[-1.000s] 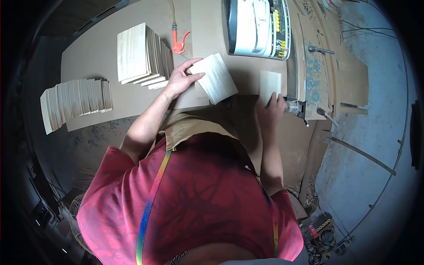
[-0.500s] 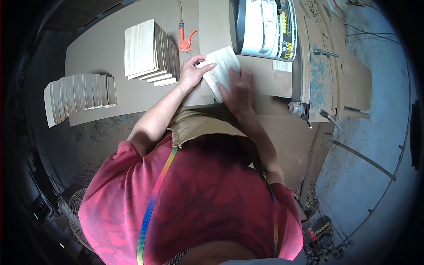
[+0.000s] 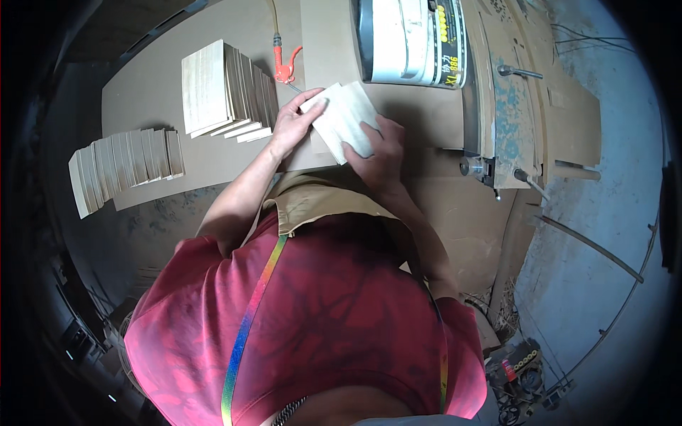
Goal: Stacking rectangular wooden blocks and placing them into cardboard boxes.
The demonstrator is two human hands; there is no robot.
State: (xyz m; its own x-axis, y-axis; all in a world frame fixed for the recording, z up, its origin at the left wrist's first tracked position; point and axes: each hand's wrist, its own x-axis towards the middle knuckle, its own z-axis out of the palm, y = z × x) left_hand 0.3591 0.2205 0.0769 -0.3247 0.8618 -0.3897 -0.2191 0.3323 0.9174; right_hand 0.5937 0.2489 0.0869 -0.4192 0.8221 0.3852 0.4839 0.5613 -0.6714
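While two fanned stacks of pale square wooden tiles (image 3: 224,89) are lying on the brown workbench (image 3: 142,92), the left hand (image 3: 293,122) and right hand (image 3: 376,150) are gripping a pale tile (image 3: 343,117) flat beside them, fingers pressing its edges.

I see a brown counter (image 3: 149,85). On it, a machine (image 3: 412,39); left of the machine an orange clamp (image 3: 285,67), then a leaning panel stack (image 3: 224,89), then a second stack (image 3: 124,167) farthest left.

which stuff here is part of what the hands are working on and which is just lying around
In hand:
- pale square wooden board, under left hand and right hand

Lying about:
- fanned stack of pale boards
- second board row
- orange clamp
- grey-white machine
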